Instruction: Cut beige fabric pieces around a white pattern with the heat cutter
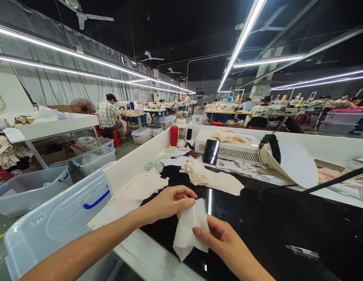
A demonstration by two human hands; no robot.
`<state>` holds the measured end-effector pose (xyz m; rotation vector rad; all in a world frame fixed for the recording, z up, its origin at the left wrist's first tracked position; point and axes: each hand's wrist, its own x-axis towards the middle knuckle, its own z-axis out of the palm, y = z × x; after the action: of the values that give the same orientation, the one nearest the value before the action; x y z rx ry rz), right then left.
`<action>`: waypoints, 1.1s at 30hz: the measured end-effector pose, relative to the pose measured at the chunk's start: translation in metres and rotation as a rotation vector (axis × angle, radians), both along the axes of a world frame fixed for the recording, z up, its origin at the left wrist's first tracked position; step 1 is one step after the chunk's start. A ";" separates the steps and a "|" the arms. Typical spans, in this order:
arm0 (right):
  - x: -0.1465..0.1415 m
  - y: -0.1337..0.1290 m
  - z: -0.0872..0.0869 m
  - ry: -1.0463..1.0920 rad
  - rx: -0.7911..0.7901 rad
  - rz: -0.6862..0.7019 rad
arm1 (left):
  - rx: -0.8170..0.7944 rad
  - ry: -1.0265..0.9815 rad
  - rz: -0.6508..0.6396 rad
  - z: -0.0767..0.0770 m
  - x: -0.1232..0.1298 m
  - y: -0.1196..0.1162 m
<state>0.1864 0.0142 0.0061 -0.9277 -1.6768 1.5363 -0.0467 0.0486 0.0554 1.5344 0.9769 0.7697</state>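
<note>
Between both hands hangs a small cream fabric piece (185,230), folded, above the glossy black table top (272,226). My left hand (172,201) pinches its upper edge between thumb and fingers. Lower on the right side, my right hand (219,236) grips it with the thumb on the near face and the fingers behind. Just beyond lies a stack of cut cream fabric pieces (210,177). More cream pieces (140,187) are spread to the left of my left hand.
A phone (211,151) leans against a white vented box (231,146). Nearby are a red container (173,135), green-white cord (154,165) and a white visor (289,160). A lidded plastic bin (61,218) stands at left. Other people sit at machines further back.
</note>
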 end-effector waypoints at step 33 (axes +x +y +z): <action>0.035 0.014 -0.011 -0.433 0.364 -0.167 | 1.329 0.671 -0.363 -0.022 0.024 -0.014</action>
<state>0.2219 0.0280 -0.0049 -1.2198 -2.0303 0.9165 -0.0231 0.0351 0.0329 3.1643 0.5320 0.6404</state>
